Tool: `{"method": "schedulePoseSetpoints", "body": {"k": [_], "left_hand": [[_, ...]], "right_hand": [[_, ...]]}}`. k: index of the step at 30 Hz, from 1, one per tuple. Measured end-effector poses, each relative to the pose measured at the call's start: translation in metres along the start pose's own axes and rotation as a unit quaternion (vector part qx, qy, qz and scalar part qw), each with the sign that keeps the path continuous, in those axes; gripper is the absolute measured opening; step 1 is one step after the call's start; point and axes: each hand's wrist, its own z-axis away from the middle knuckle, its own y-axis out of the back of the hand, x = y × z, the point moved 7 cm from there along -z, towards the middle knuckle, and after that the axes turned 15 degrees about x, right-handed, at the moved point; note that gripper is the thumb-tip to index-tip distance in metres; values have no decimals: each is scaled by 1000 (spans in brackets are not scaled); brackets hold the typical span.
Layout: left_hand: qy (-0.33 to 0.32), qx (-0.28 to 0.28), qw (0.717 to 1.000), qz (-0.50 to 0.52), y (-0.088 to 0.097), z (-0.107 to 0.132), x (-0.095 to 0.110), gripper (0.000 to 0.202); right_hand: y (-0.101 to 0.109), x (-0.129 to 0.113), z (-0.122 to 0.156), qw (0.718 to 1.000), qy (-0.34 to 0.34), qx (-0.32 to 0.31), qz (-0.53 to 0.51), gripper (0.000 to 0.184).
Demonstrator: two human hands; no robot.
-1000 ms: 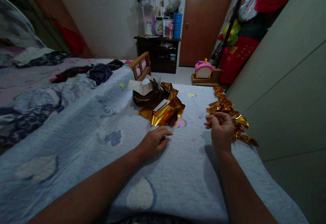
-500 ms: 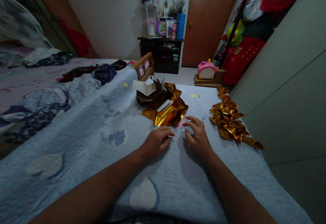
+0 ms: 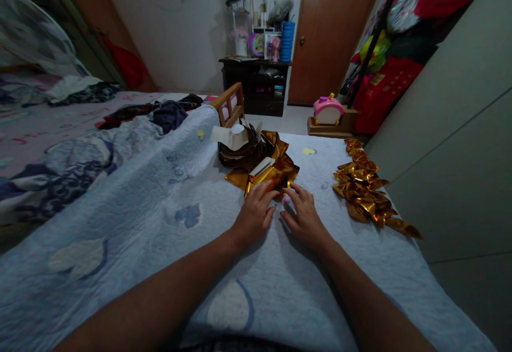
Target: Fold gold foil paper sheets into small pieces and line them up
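My left hand rests low over the quilt at the near edge of a loose pile of gold foil paper. Its fingers are stretched forward, with the tips overlapping the foil in view; whether they touch it I cannot tell. Close beside it, my right hand has its fingers apart and curved, the fingertips just short of the foil's near corner. Neither hand visibly holds anything. Behind the gold sheets, a thick curled stack of brown-edged paper has pale sheets sticking up. A white strip lies on the foil.
A row of folded gold foil pieces runs along the right edge of the blue quilt. Rumpled clothes lie at the left. Beyond the bed are a wooden rail, a dark cabinet and a pink toy.
Both hands have moved forward to the gold foil and closer together. The left fingers have straightened out. The view has shifted slightly; the papers keep their places.
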Motion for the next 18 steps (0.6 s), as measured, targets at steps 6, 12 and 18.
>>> {"method": "schedulePoseSetpoints", "body": {"k": [6, 12, 18], "left_hand": [[-13, -27, 999, -16, -20, 0, -8, 48], [-3, 42, 998, 55, -3, -8, -6, 29], [77, 113, 989, 61, 16, -13, -14, 21]], "right_hand": [[1, 0, 0, 1000, 5, 0, -11, 53], [4, 0, -1, 1000, -4, 8, -28, 50], [9, -1, -4, 998, -13, 36, -41, 47]]}}
